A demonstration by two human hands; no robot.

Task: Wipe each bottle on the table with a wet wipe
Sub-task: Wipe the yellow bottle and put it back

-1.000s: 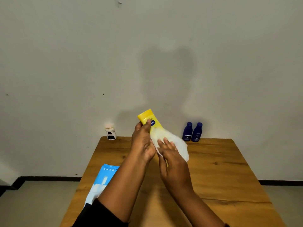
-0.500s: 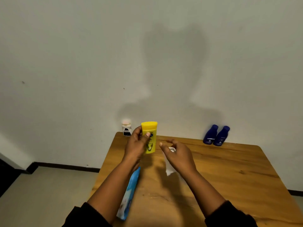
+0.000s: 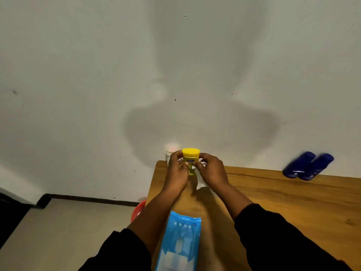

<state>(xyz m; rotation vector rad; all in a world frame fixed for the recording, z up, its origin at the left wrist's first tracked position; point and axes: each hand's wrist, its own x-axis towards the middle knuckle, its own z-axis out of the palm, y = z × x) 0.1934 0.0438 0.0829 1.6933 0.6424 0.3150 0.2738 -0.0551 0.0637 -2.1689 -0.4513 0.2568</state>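
Observation:
A yellow bottle (image 3: 190, 156) stands upright near the table's far left corner, held between both hands. My left hand (image 3: 176, 171) grips its left side with curled fingers. My right hand (image 3: 212, 170) curls round its right side and holds a white wet wipe (image 3: 199, 180) that hangs below the palm. Two dark blue bottles (image 3: 308, 166) stand side by side at the far right by the wall. A small white bottle (image 3: 170, 152) shows behind my left hand, mostly hidden.
A blue wet wipe pack (image 3: 180, 245) lies on the wooden table (image 3: 283, 202) near its front left edge, between my forearms. A red object (image 3: 139, 210) sits on the floor beside the table's left edge. The white wall runs close behind the table.
My right hand with the wipe has moved onto the yellow bottle, which now sits lower and farther back. The view has swung left and down.

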